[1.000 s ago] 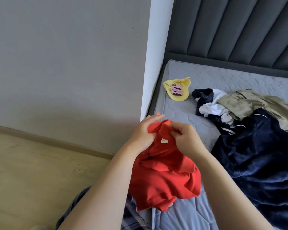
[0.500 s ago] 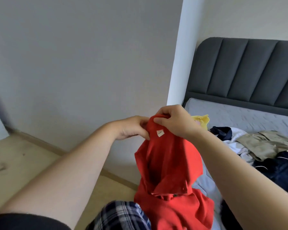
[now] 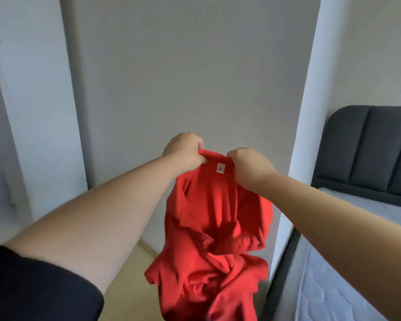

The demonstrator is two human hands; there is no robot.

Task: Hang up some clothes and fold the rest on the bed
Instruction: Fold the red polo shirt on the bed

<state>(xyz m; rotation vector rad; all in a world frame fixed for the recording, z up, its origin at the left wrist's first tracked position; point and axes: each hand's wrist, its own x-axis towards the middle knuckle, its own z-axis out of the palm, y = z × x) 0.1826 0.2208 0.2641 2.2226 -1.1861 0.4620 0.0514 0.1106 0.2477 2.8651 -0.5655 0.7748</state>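
- The red shirt (image 3: 214, 230) hangs in the air before the wall, beside the bed (image 3: 347, 269), and it is crumpled below.
- To do this well, I think the hands should slide apart along the collar to the shoulders, so the cloth falls straight.
- The left hand (image 3: 185, 152) and the right hand (image 3: 249, 166) pinch the collar, one on each side of the label (image 3: 220, 168), with both arms stretched forward.

What we could not make out

On the red shirt (image 3: 214, 228), the neck label (image 3: 220, 168) was too small for us to read. Fingertips of the left hand (image 3: 185, 154) and right hand (image 3: 248, 169) were buried in the collar they gripped. The shirt's lower folds were blurred and ran off the bottom edge. The bed (image 3: 347, 286) and its headboard (image 3: 380, 147) were cut by the right edge, the dark sleeve (image 3: 33, 286) by the lower left corner.
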